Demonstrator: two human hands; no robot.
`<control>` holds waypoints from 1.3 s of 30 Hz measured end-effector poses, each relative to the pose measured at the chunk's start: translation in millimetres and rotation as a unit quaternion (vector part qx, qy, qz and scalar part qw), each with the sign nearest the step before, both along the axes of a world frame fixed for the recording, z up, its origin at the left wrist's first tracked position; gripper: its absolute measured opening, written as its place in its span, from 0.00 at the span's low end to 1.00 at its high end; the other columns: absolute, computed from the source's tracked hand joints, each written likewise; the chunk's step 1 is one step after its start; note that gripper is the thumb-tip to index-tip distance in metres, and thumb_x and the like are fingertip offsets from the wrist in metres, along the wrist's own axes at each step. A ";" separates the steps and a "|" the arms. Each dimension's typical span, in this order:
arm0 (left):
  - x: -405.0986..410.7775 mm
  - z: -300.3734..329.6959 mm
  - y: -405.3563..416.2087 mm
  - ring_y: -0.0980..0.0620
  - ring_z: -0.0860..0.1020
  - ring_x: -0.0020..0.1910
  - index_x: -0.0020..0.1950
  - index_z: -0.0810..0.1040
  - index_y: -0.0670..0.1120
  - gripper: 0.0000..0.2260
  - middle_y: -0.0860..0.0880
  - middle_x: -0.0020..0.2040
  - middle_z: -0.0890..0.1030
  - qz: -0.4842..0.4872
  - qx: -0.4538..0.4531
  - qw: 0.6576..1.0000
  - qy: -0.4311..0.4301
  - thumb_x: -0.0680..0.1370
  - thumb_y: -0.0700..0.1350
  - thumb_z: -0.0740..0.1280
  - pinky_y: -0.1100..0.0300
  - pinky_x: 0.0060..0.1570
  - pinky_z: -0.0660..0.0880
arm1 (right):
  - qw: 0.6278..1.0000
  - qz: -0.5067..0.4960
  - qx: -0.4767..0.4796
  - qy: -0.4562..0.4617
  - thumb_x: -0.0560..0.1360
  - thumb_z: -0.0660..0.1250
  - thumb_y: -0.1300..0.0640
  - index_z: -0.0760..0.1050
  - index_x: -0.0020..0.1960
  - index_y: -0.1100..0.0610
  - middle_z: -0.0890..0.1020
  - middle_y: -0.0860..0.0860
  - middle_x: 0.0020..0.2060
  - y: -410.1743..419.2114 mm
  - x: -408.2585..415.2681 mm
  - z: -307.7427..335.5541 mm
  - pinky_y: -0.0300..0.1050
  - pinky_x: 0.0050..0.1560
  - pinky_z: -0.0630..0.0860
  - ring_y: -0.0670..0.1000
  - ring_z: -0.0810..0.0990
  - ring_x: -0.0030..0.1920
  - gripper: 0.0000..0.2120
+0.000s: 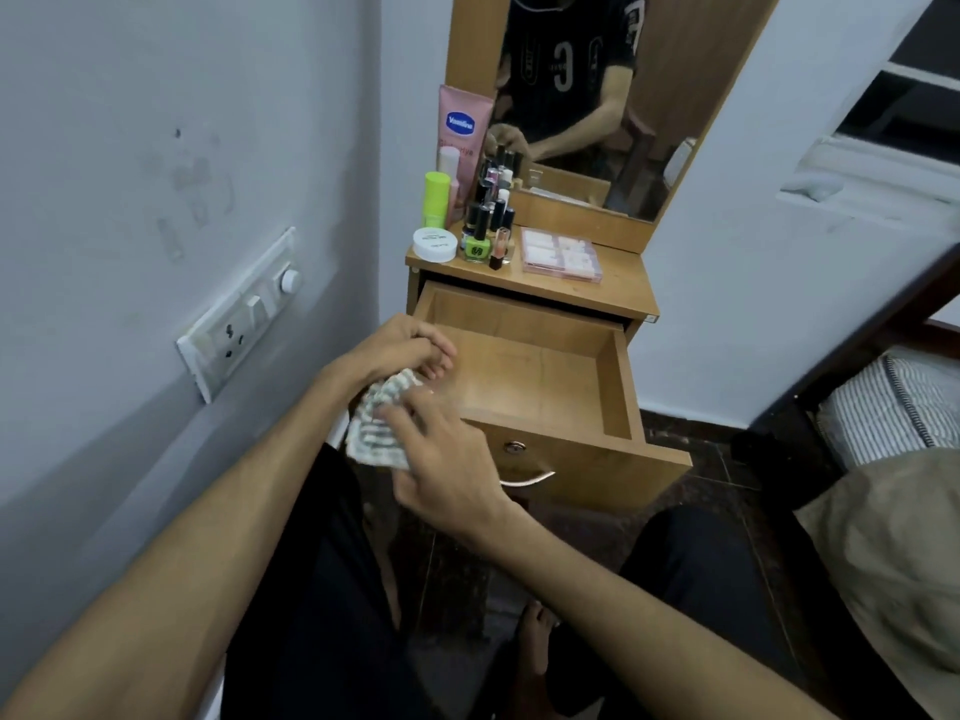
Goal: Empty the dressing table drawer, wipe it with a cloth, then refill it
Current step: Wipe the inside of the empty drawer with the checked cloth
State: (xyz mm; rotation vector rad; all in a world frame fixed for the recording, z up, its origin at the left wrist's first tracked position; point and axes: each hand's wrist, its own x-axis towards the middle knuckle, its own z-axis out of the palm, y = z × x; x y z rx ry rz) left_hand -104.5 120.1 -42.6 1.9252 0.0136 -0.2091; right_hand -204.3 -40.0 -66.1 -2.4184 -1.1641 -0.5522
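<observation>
The wooden drawer [524, 376] of the dressing table stands pulled out, and nothing lies inside it. Just left of its front corner, both hands hold a pale checked cloth [374, 433]. My left hand [400, 350] grips the cloth's upper part with curled fingers. My right hand [447, 470] holds its lower part, fingers curled over it. On the table top [618, 288] stand a pink lotion tube [460, 137], a green bottle [435, 200], a white jar [435, 244], several nail polish bottles [488, 226] and a flat pink case [561, 254].
A mirror [582, 96] rises behind the table top. A wall with a switch panel [244, 314] runs close on the left. A bed with a striped pillow [888, 402] and a beige cloth [898, 553] lies on the right. My knees flank the dark floor below the drawer.
</observation>
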 end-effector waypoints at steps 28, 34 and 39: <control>-13.3 3.2 -22.1 0.57 0.78 0.46 0.47 0.85 0.47 0.07 0.53 0.46 0.82 -0.030 0.251 0.964 -0.084 0.75 0.39 0.68 0.65 0.43 0.70 | 0.848 0.053 -0.506 -0.145 0.71 0.66 0.58 0.85 0.41 0.54 0.83 0.52 0.49 -152.4 17.7 -64.1 0.51 0.56 0.72 0.57 0.78 0.54 0.08; -10.5 1.7 -27.7 0.53 0.79 0.49 0.44 0.85 0.49 0.06 0.51 0.46 0.84 -0.039 0.298 0.952 -0.062 0.74 0.42 0.68 0.56 0.52 0.76 | 0.864 0.011 -0.463 -0.198 0.75 0.71 0.59 0.85 0.45 0.56 0.82 0.52 0.50 -190.3 21.9 -51.0 0.53 0.58 0.70 0.58 0.76 0.55 0.04; -15.0 4.6 -30.5 0.53 0.79 0.50 0.44 0.86 0.49 0.07 0.51 0.47 0.84 -0.043 0.300 0.952 -0.055 0.73 0.41 0.68 0.58 0.51 0.73 | 0.846 -0.034 -0.511 -0.148 0.74 0.69 0.56 0.86 0.48 0.55 0.85 0.54 0.53 -220.5 16.8 -18.2 0.55 0.58 0.75 0.58 0.77 0.58 0.08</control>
